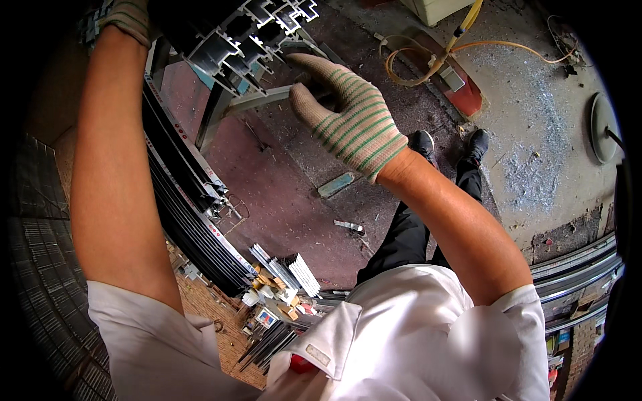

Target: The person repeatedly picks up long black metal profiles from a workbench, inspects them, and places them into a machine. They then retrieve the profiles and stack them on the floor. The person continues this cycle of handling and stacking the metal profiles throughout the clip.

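Observation:
A stack of dark metal profiles (215, 55) with bright, hollow cut ends fills the upper middle. My right hand (354, 119), in a beige knit glove with green stripes, is just right of those ends. Its thumb and fingers are apart, with nothing between them. The fingertips come close to the lowest profile ends; whether they touch cannot be made out. My left hand (131, 19), in a similar glove, reaches to the top left edge beside the stack. Its fingers are hidden in the dark rim, so its grip does not show.
A metal rack frame (257, 99) stands under the stack. Long black profiles (190, 220) lie along the left. A yellow hose (441, 61) loops at upper right, near metal shavings (535, 160) on the floor. A teal strip (336, 184) lies near my feet. More profiles (575, 274) lie at right.

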`<move>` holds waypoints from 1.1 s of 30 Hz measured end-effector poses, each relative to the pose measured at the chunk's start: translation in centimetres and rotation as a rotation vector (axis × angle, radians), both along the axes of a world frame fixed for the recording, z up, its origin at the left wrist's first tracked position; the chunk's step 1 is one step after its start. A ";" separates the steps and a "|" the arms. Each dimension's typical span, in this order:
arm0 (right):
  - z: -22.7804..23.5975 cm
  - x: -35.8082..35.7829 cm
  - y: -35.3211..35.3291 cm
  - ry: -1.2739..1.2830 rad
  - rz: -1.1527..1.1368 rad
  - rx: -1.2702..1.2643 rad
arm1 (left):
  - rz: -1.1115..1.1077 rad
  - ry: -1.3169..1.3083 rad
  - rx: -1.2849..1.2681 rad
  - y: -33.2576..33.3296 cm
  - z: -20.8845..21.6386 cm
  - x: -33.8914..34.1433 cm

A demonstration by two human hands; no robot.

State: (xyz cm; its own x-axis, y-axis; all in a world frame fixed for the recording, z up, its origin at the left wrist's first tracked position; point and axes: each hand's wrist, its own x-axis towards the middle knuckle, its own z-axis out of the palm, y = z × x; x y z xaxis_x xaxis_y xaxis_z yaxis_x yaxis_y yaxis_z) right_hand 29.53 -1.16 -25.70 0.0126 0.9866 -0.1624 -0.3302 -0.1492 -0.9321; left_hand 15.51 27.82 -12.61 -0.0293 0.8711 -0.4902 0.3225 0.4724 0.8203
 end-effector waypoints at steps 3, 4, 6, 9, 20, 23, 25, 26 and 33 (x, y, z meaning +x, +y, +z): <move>0.1 0.0 0.1 0.007 0.009 -0.009 | 0.026 0.075 0.052 -0.1 0.0 0.1; 0.1 0.0 0.1 0.001 0.003 -0.008 | 0.044 0.114 0.071 -0.4 0.2 0.5; 0.1 -0.1 0.0 -0.007 -0.008 -0.004 | 0.084 0.116 0.041 -1.1 0.5 1.7; 0.0 -0.2 0.0 0.004 -0.005 -0.007 | 0.060 0.097 0.048 -0.6 0.4 1.1; -0.4 -0.5 -0.1 0.004 -0.028 0.009 | -0.077 -0.005 0.073 0.0 0.6 -0.1; -0.6 -0.7 -0.1 0.003 -0.049 0.030 | -0.066 -0.007 0.056 -1.2 0.3 0.6; -0.5 -0.5 -0.2 -0.026 -0.024 0.031 | -0.065 -0.026 0.038 -2.1 0.4 1.1; -0.3 -0.4 -0.3 -0.040 -0.010 0.033 | -0.070 -0.051 0.025 -2.5 0.4 1.3; -0.6 -0.5 -0.4 -0.015 -0.007 0.030 | -0.382 -0.553 -0.189 -3.9 -0.5 3.1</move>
State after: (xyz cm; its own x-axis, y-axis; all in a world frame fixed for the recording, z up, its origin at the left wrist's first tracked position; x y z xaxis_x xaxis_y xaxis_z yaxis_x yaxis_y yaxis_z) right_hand 29.05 -1.55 -26.34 0.0212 0.9909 -0.1327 -0.3172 -0.1192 -0.9408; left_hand 18.57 23.92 -13.07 0.5597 0.6690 -0.4890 0.0536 0.5596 0.8270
